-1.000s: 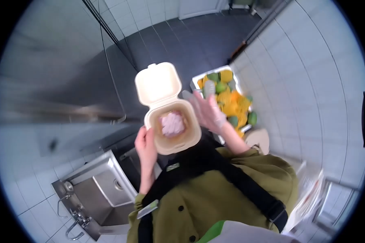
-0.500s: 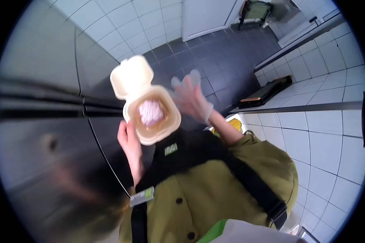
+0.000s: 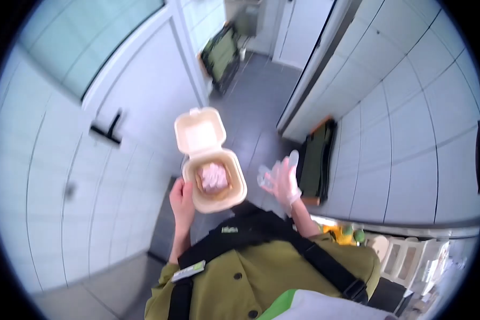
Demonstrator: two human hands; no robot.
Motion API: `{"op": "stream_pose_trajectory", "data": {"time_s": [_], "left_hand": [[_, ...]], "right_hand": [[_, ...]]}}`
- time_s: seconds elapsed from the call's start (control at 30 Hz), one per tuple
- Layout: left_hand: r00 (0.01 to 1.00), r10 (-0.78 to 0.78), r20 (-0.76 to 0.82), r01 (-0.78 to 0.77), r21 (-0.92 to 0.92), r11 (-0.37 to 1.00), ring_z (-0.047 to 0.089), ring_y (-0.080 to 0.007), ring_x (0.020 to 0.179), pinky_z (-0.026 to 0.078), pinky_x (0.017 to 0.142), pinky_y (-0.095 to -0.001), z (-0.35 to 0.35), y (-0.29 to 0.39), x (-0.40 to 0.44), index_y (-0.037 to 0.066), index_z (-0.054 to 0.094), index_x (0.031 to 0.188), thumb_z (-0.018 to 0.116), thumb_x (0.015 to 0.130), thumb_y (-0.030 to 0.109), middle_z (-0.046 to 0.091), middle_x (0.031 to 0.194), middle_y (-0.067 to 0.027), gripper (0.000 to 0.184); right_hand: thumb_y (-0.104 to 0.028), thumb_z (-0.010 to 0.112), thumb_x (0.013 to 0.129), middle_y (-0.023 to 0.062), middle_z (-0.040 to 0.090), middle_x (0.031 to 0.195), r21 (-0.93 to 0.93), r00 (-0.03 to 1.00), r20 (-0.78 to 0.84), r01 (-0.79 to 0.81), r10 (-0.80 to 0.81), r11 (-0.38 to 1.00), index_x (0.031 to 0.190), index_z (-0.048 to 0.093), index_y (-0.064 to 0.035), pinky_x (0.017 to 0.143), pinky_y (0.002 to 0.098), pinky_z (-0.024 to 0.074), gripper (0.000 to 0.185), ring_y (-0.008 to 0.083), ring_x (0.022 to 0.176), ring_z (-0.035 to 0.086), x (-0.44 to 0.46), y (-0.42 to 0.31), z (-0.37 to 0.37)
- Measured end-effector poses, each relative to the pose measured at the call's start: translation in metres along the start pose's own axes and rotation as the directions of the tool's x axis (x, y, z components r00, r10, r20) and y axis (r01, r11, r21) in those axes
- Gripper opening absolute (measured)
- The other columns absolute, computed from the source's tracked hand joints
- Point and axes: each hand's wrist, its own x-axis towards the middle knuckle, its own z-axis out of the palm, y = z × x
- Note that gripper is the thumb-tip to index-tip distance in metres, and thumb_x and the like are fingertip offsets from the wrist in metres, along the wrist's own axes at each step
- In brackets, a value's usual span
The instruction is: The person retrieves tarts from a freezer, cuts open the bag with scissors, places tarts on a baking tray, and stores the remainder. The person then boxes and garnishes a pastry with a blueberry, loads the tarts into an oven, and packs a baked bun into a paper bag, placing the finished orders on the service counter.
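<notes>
My left hand [image 3: 182, 201], bare, grips the left side of an open takeaway box [image 3: 239, 188]. The box is off-white, with its lid [image 3: 198, 132] tipped back away from me. Inside lies a small round cake [image 3: 215, 177] topped with piped pink cream. To the right of the box, my right hand [image 3: 284, 184] wears a clear plastic glove. Its fingers are spread and hold nothing, a little apart from the box.
A white door with a black handle [image 3: 108, 129] stands at the left. Green folded items [image 3: 220, 56] lean by the far wall, and another [image 3: 316, 162] by the right wall. Behind my right elbow is a counter with yellow items [image 3: 340, 234] and white containers [image 3: 402, 258].
My view has swung round from the dark shiny surface at the left to the door and passage. The box stays in my left hand; my gloved right hand is farther from it.
</notes>
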Motion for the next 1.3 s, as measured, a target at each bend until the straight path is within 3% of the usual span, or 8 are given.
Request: {"op": "stream_pose_trajectory", "data": {"time_s": [0.23,0.4,0.67,0.83,0.9,1.0,1.13,1.3], "left_hand": [[0.976,-0.035,0.213,0.005,0.138,0.99,0.041,-0.0034,0.063,0.036,0.055,-0.0187,0.03,0.055,0.04,0.0,0.05,0.073,0.046,0.086,0.01,0.047,0.066,0.0022,0.017],[0.962,0.047,0.27,-0.046,-0.013,0.999,0.042,-0.0043,0.063,0.037,0.055,-0.0195,0.019,0.052,0.027,0.0,0.051,0.074,0.046,0.086,0.01,0.049,0.067,0.0016,0.016],[0.786,0.127,0.605,-0.186,0.036,0.982,0.043,-0.004,0.064,0.037,0.056,-0.0199,0.004,0.128,0.067,-0.003,0.052,0.077,0.048,0.085,0.009,0.051,0.067,0.0008,0.015],[0.512,0.132,0.849,-0.305,0.036,0.952,0.04,-0.0034,0.06,0.034,0.052,-0.0201,-0.003,0.205,0.024,0.0,0.051,0.071,0.049,0.085,0.009,0.046,0.063,0.0029,0.017],[0.48,0.064,0.875,-0.147,0.008,0.989,0.039,-0.0033,0.059,0.034,0.051,-0.02,0.035,0.154,0.131,0.0,0.05,0.069,0.049,0.085,0.011,0.046,0.062,0.0033,0.019],[0.368,0.036,0.929,-0.043,-0.022,0.999,0.039,-0.0028,0.058,0.034,0.05,-0.0205,0.035,0.171,0.102,0.001,0.047,0.066,0.049,0.085,0.011,0.045,0.06,0.0035,0.021],[0.254,0.028,0.967,-0.245,0.037,0.969,0.036,-0.0035,0.057,0.032,0.049,-0.0214,0.037,0.206,0.104,0.003,0.044,0.064,0.05,0.085,0.012,0.041,0.059,0.004,0.024],[0.101,0.037,0.994,-0.148,-0.022,0.989,0.036,-0.004,0.056,0.033,0.048,-0.0221,0.045,0.263,0.095,0.002,0.044,0.062,0.053,0.082,0.012,0.041,0.057,0.0038,0.025]], "right_hand": [[-0.077,0.032,0.067,-0.0029,-0.013,0.144,-0.031,0.986,0.116,0.126,-0.121,0.992,0.134,-0.016,-0.0347,0.098,0.0568,0.0171,0.093,0.0289,0.132,0.008,-0.022,-0.054,0.034],[-0.071,0.032,0.074,-0.0019,-0.014,0.144,-0.043,0.914,0.218,0.359,-0.342,0.932,0.134,-0.015,-0.0355,0.101,0.0503,0.0173,0.085,0.0254,0.131,0.013,-0.013,-0.039,0.058],[-0.064,0.032,0.081,0.0014,0.0,0.144,0.213,0.73,-0.283,0.68,-0.622,0.702,0.132,-0.006,-0.047,0.093,0.0433,0.0296,0.066,0.0271,0.13,0.018,-0.058,-0.106,0.136],[-0.069,0.028,0.079,0.006,-0.002,0.144,0.167,0.45,-0.616,0.877,-0.647,0.45,0.136,-0.008,-0.0357,0.099,0.0514,0.0185,0.075,0.0317,0.131,0.014,-0.168,-0.08,0.128],[-0.069,0.028,0.078,0.0062,-0.002,0.144,0.088,0.389,-0.68,0.885,-0.622,0.457,0.136,-0.008,-0.0343,0.099,0.0516,0.0195,0.076,0.032,0.131,0.014,-0.098,-0.082,0.148],[-0.069,0.029,0.078,0.0064,-0.001,0.144,0.087,0.323,-0.716,0.921,-0.619,0.381,0.136,-0.008,-0.0322,0.098,0.0519,0.021,0.078,0.0325,0.13,0.015,-0.111,-0.067,0.159],[-0.069,0.029,0.078,0.0068,0.0,0.144,0.135,0.294,-0.742,0.946,-0.602,0.296,0.137,-0.008,-0.0294,0.097,0.0523,0.0231,0.08,0.0332,0.13,0.015,-0.111,-0.068,0.161],[-0.07,0.029,0.077,0.0072,0.001,0.144,0.037,0.182,-0.787,0.967,-0.589,0.251,0.137,-0.007,-0.0259,0.096,0.0528,0.0256,0.082,0.034,0.129,0.016,-0.147,-0.048,0.173]]}}
